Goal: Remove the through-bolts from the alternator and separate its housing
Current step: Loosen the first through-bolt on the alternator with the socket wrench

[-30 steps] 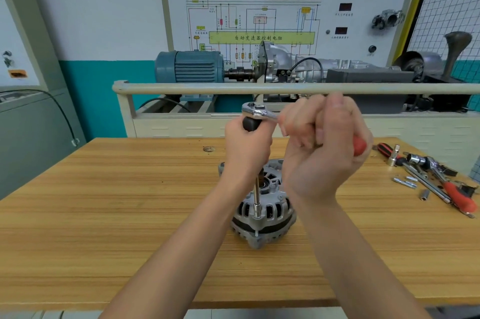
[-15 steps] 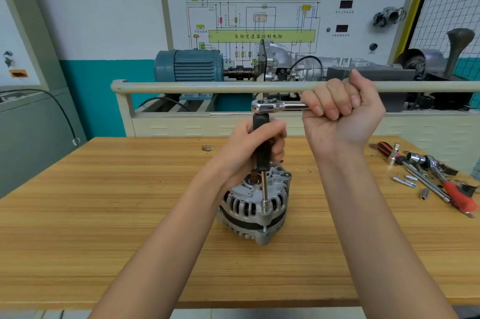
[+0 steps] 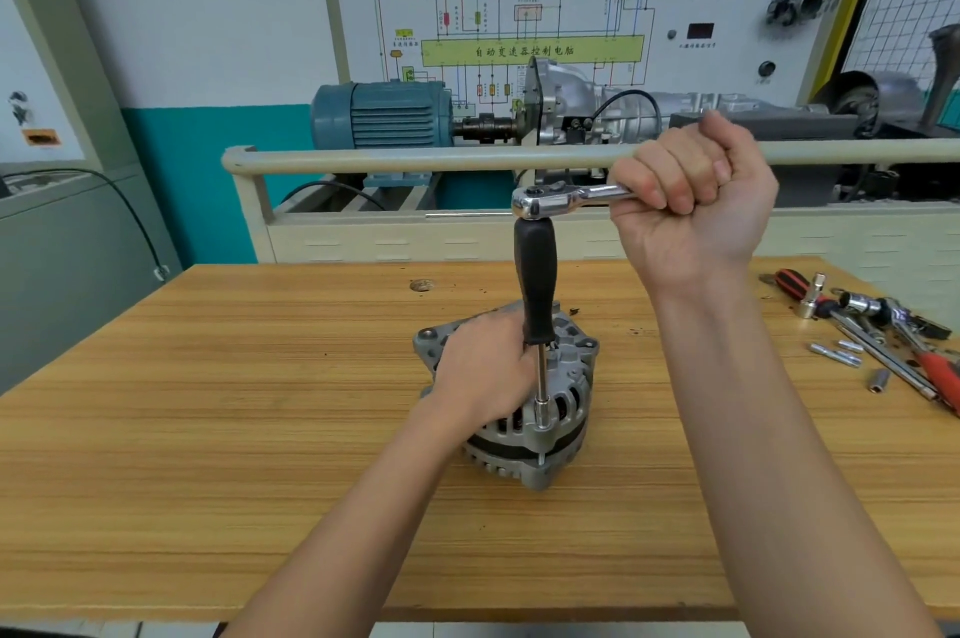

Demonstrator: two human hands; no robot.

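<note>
Gripping the ratchet handle (image 3: 576, 197) with the right hand (image 3: 691, 200), fist clenched around the chrome bar, which runs horizontally to the ratchet head on the left. Black-handled extension (image 3: 536, 284) drops straight down from the ratchet head, roughly upright, ending in a socket (image 3: 543, 413) seated on the near rim of the alternator (image 3: 566, 398), where a through-bolt sits; bolt head itself is hidden under the socket.

Left hand (image 3: 488, 372) lies on top of the alternator, fingers curled over the housing just left of the extension shaft, bracing it. Can't tell whether the fingers also touch the shaft.

Alternator sits on the wooden bench (image 3: 208, 429), around the middle, slightly right of centre, finned end up. A mounting ear (image 3: 427, 337) sticks out at its far left.

Far right of the bench: loose tools, well apart from the alternator, including a red-handled tool (image 3: 940, 369), a chrome ratchet (image 3: 865, 304), a few small sockets (image 3: 879, 380) and short bits (image 3: 834, 354).

Behind the bench: beige rail (image 3: 415, 159), blue electric motor (image 3: 384, 115) coupled to a gearbox (image 3: 566, 102), wiring-diagram board (image 3: 519, 13) on the wall.
</note>
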